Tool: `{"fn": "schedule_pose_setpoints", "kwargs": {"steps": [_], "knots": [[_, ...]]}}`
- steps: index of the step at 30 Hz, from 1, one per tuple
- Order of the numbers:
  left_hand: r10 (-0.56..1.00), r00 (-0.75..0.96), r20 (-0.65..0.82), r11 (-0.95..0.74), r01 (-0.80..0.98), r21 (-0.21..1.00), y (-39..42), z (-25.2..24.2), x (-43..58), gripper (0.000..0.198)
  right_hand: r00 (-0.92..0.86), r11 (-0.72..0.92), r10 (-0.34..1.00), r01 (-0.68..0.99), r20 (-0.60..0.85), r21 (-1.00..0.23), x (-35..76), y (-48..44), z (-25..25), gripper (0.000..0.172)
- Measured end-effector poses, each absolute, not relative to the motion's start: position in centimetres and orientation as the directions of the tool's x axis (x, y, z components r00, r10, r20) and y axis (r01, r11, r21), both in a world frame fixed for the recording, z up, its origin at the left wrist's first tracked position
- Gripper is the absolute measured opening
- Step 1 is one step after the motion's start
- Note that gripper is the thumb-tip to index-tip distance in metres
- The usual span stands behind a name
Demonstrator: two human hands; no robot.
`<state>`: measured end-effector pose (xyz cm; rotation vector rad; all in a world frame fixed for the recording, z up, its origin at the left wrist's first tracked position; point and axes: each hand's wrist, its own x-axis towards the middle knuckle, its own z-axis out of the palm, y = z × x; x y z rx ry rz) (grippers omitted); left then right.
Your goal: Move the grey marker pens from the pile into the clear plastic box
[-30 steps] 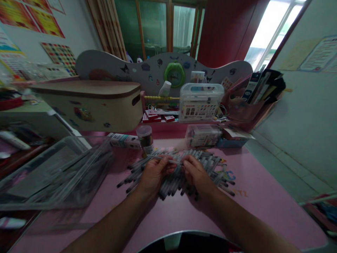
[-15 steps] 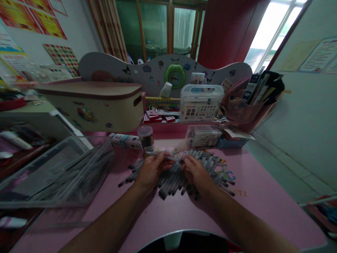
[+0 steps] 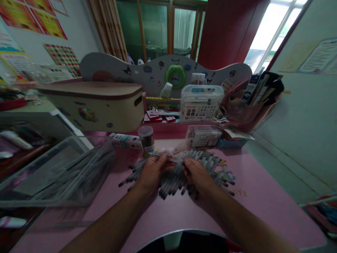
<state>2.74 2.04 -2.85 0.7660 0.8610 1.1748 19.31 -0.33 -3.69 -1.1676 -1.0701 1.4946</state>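
Note:
A clear pen is pinched between the thumb and fingers of my left hand, lying roughly level above a pile of pens. My right hand is closed by the pen's right end, thumb against fingers; what it pinches is too small and blurred to make out. Below both hands, many clear pens with dark ends form a loose pile on the pink desk. The hands hide part of this pile.
On the left stands a clear plastic bin with long dark pieces inside. Behind the pile are a round lidded jar, a white carton, a clear box of pens and a blue box. A cream storage box sits at back left.
My right hand has shifted slightly right, away from my left hand. The pen in my left hand has tilted a little and moved slightly right.

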Motion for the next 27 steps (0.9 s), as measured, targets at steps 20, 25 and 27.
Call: {"fn": "schedule_pose_setpoints", "kwargs": {"steps": [20, 25, 27], "knots": [[0.986, 0.035, -0.163, 0.161, -0.462, 0.872, 1.7, -2.5, 2.8, 0.035, -0.054, -0.074, 0.996, -0.198, -0.065, -0.977, 19.2, -0.8, -3.6, 0.018], [0.990, -0.047, -0.133, 0.101, -0.429, 0.898, 1.8, -2.3, 2.5, 0.039, -0.155, -0.253, 0.967, -0.462, -0.204, -0.850, 19.5, -0.7, -3.0, 0.023], [0.994, -0.039, -0.101, 0.080, -0.368, 0.927, 1.6, -2.4, 2.6, 0.040, -0.249, -0.357, 0.932, -0.510, -0.264, -0.782, 19.6, -0.7, -3.0, 0.027]]}}
